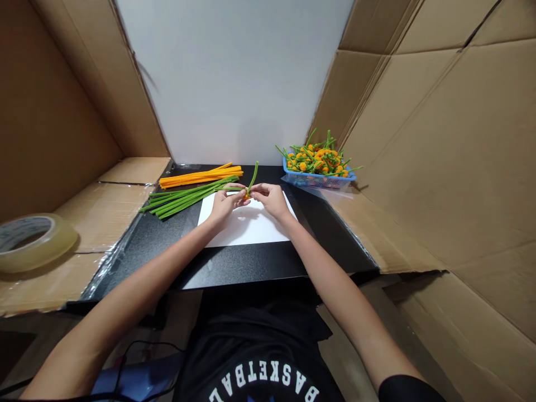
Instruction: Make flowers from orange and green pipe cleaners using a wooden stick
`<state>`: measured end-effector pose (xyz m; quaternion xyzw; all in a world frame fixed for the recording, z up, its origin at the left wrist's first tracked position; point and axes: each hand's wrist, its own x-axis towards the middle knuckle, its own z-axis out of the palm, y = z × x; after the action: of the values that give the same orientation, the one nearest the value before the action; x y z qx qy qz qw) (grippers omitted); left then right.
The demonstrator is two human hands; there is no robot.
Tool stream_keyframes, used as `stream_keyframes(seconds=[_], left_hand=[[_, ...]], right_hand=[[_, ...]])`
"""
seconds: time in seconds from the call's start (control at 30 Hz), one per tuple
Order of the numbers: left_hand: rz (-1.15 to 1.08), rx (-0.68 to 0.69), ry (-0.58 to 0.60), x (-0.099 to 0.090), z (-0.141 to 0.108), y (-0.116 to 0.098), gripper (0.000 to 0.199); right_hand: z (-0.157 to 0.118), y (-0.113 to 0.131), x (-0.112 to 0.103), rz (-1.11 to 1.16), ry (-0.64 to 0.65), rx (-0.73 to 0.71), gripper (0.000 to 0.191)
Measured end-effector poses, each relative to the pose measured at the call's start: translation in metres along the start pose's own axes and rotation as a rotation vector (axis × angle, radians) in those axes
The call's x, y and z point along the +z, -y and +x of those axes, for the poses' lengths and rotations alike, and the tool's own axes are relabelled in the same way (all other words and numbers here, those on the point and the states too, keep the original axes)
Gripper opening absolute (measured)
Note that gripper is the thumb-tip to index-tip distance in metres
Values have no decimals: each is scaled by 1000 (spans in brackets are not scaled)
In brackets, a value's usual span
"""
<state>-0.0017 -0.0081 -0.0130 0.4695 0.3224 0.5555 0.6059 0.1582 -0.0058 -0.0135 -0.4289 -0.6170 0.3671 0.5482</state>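
Over a white sheet of paper (238,231), my left hand (228,202) and my right hand (271,199) meet with their fingertips pinched together. Between them is a green pipe cleaner (254,174), one end pointing upward and another green length running left past my left fingers. A small orange piece (247,195) shows at its base, mostly hidden by the fingers. To the left lie a bundle of loose green pipe cleaners (188,196) and, behind it, a bundle of orange pipe cleaners (201,176).
A blue plastic basket (318,180) heaped with small orange-and-green pipe-cleaner pieces (320,157) stands at the back right of the black table (251,265). A roll of clear tape (36,240) lies on cardboard at the left. Cardboard walls (452,139) rise on both sides.
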Motion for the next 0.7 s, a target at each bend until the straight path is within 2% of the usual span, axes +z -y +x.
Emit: stream_keyframes(seconds=[0.13, 0.33, 0.5, 0.7], left_hand=[[-49, -61, -59, 2, -1, -2, 26], [-36, -60, -74, 2, -3, -2, 20], [0, -38, 5, 0, -1, 1, 28], [101, 69, 90, -2, -1, -3, 44]], right_hand=[[-3, 4, -1, -100, 25, -96, 14], [-6, 4, -2, -161, 42, -172, 13], [-6, 3, -2, -200, 41, -216, 11], [-5, 1, 0, -194, -3, -266, 9]])
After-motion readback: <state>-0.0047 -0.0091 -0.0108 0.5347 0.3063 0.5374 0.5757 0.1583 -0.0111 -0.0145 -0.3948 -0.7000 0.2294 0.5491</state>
